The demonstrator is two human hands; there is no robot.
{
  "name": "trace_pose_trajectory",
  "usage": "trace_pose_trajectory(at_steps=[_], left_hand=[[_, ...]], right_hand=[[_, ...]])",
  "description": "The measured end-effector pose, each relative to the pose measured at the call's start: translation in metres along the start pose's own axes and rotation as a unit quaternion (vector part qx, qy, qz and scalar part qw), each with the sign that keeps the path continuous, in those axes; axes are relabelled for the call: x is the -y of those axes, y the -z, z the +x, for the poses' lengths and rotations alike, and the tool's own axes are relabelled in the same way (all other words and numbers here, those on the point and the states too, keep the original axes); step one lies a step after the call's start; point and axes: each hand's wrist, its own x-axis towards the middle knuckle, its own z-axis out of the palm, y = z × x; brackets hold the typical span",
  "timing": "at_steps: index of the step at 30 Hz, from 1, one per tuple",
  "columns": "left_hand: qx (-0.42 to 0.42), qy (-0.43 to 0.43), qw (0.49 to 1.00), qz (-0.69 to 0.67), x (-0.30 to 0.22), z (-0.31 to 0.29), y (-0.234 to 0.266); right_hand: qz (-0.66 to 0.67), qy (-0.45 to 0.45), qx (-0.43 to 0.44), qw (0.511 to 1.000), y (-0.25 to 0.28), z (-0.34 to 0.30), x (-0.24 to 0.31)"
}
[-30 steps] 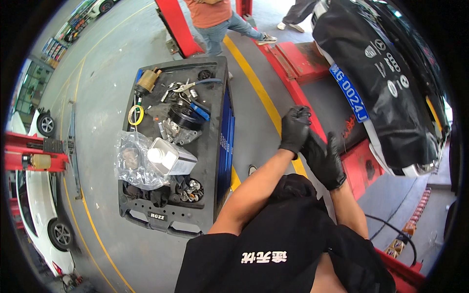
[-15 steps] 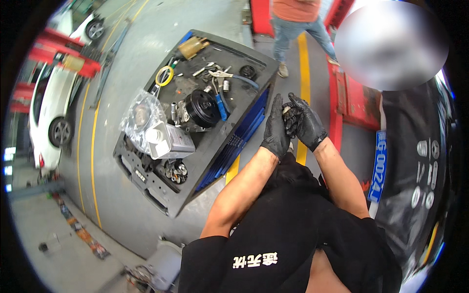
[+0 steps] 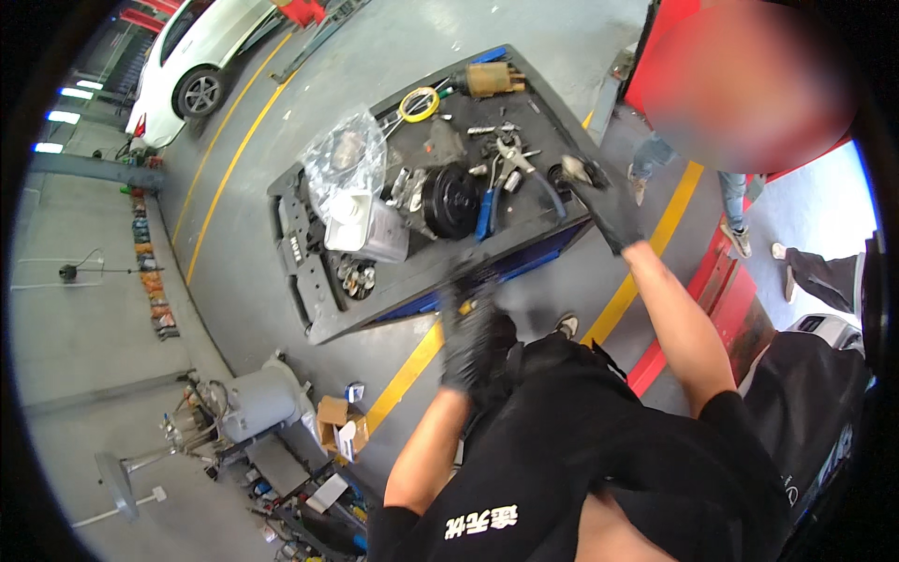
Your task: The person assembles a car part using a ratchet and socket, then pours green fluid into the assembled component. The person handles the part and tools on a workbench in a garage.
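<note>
My right hand [image 3: 609,211], in a black glove, reaches over the right edge of the tool cart [image 3: 323,318]. A small pale object shows at its fingers; its kind cannot be made out. Close to that hand lie pliers [image 3: 515,159] with dark blue grips. My left hand [image 3: 464,342], also gloved in black, is smeared by motion in front of the cart's near edge, and its fingers do not show clearly. On the cart top sits a compressor with a black pulley [image 3: 451,201], next to a blue-handled tool [image 3: 486,214].
A white bottle [image 3: 370,229] and a clear plastic bag [image 3: 346,155] stand left of the compressor. Yellow tape [image 3: 419,105] and an amber canister [image 3: 492,80] lie farther back. A grey tank [image 3: 257,407] and a cardboard box [image 3: 339,426] are at lower left. Another person's legs [image 3: 735,192] show at right.
My hands, together before, have parted. The right has moved to the cart's right edge, the left down and leftward. The view has swung, and the other person appears farther right.
</note>
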Motion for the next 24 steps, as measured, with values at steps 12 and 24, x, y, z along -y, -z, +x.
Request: trace_pose_trajectory(at_steps=[12, 24], left_hand=[[-0.323, -0.248, 0.868, 0.284, 0.018, 0.102, 0.128], [-0.340, -0.278, 0.883, 0.163, 0.041, 0.143, 0.123]], right_hand=[[-0.228, 0.198, 0.187, 0.935, -0.130, 0.065, 0.175], [-0.374, 0.391, 0.301, 0.785, -0.262, 0.066, 0.205]])
